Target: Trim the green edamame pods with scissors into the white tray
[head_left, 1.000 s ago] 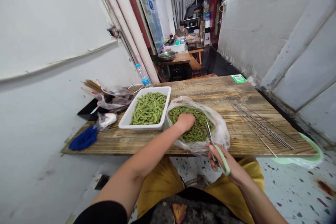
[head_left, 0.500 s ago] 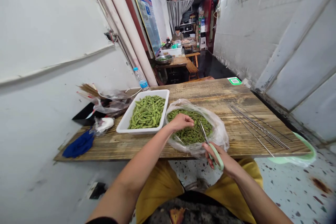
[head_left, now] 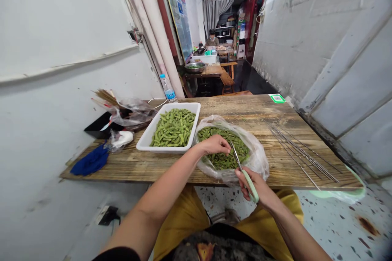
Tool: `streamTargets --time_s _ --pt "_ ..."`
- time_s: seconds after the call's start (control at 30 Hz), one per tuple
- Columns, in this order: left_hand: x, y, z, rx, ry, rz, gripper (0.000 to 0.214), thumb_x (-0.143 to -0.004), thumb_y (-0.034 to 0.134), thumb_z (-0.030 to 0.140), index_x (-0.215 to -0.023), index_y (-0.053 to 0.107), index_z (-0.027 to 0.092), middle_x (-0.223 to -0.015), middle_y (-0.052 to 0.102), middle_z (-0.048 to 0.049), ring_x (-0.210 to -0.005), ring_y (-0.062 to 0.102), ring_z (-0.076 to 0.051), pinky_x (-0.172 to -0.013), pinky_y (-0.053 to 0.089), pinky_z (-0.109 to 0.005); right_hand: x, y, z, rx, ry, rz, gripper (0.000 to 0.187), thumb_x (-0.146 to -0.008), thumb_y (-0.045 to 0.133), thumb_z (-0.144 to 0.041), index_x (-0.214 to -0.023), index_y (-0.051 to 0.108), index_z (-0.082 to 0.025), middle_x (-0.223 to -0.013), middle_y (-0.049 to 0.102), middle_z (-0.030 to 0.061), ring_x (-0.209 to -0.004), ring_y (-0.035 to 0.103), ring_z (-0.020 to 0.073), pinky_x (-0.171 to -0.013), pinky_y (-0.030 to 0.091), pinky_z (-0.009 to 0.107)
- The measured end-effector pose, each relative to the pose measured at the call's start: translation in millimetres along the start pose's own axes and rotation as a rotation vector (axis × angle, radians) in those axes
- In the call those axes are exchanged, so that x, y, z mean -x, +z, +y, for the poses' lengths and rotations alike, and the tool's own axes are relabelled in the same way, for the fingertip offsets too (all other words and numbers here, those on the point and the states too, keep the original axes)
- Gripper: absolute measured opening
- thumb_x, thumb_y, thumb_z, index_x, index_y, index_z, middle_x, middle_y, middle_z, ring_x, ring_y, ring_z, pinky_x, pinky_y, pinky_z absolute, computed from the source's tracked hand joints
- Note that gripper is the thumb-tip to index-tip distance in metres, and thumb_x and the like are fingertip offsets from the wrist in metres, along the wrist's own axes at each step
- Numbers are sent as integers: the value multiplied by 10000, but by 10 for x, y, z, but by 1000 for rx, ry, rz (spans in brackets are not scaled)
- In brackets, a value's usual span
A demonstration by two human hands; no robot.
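Observation:
My right hand (head_left: 252, 185) grips a pair of scissors (head_left: 251, 187) with pale green handles, its metal blades pointing up and away over the plastic bag (head_left: 259, 157). Green trimmings and pods (head_left: 225, 163) fill that clear bag. Just left of the blade tips, my left hand (head_left: 217, 145) is pinched above the bag; whatever lies between its fingertips is too small to make out. To the left stands a white tray (head_left: 143, 143) holding a heap of green soybean pods (head_left: 174, 127).
Several metal skewers (head_left: 301, 151) lie on the right of the wooden table (head_left: 171, 169). At the left are a blue cloth (head_left: 90, 160), a black box (head_left: 99, 126) and plastic wrapping. A water bottle (head_left: 168, 89) stands behind the tray. Another person (head_left: 212, 40) sits far back.
The scissor handles have drawn closer together and the blades look nearly closed. My left fingertips now sit nearer the blade tips. The camera view has shifted slightly.

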State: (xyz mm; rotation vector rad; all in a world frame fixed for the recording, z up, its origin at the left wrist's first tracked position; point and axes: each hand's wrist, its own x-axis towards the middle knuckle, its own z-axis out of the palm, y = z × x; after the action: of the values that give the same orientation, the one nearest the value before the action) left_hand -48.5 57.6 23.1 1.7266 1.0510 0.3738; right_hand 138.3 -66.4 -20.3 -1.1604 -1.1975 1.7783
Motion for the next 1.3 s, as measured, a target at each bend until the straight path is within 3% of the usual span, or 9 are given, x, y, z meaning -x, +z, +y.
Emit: streamTargets --time_s 0.17,0.33,0.47,0.63,0.73,0.83,1.07,1.3 --pt "-7 61 -13 52 -26 -41 125 -619 665 258 -666 706 150 -595 672 -5 -599 553 -121 -614 389 -216 -12 20 59 5 27 31 410 -745 646 -573 -727 425 -228 -493 378 -115 -331 303 39 -295 294 165" --pt "30 79 14 87 -92 -50 160 -607 691 269 -683 668 130 -558 635 8 -485 431 -71 -485 281 -204 -24 31 100 8 45 50 427 -702 682 -572 -745 427 -232 -461 357 -128 -303 279 34 -269 273 154" --pt "80 57 63 353 -185 -54 310 -566 756 297 -753 567 138 -601 629 17 -394 323 -27 -408 179 -192 -20 19 100 -37 48 100 429 -691 692 -571 -770 456 -221 -490 396 -115 -310 310 35 -269 278 155" --pt "75 102 77 829 -112 222 393 -548 813 250 -764 500 150 -515 434 93 -409 326 -14 -377 112 -151 69 18 -11 -254 36 107 487 -732 622 -631 -975 537 -217 -644 538 -52 -487 500 85 -446 448 204" --pt "49 172 66 982 -87 321 327 -598 788 211 -750 511 128 -570 492 44 -452 408 -22 -362 91 -141 128 45 -72 -295 92 24 497 -729 617 -642 -993 554 -225 -689 545 -38 -549 528 106 -504 475 231" --pt "44 245 66 996 -80 390 255 -645 749 197 -719 521 109 -625 581 -24 -475 457 -30 -351 91 -141 142 87 -84 -274 102 27 477 -741 619 -623 -976 551 -213 -687 526 -33 -541 521 107 -482 464 228" --pt "87 385 100 876 -126 473 241 -668 721 195 -686 487 140 -564 622 -42 -412 460 -45 -362 125 -154 35 142 -158 -212 31 112 432 -737 629 -612 -803 493 -207 -622 504 -63 -471 456 69 -420 408 191" --pt "143 450 121 787 -125 472 257 -667 710 231 -670 465 154 -530 636 -26 -323 315 -10 -368 128 -170 -33 135 -235 -201 16 98 450 -691 679 -593 -765 468 -203 -571 480 -87 -411 419 50 -355 366 172"
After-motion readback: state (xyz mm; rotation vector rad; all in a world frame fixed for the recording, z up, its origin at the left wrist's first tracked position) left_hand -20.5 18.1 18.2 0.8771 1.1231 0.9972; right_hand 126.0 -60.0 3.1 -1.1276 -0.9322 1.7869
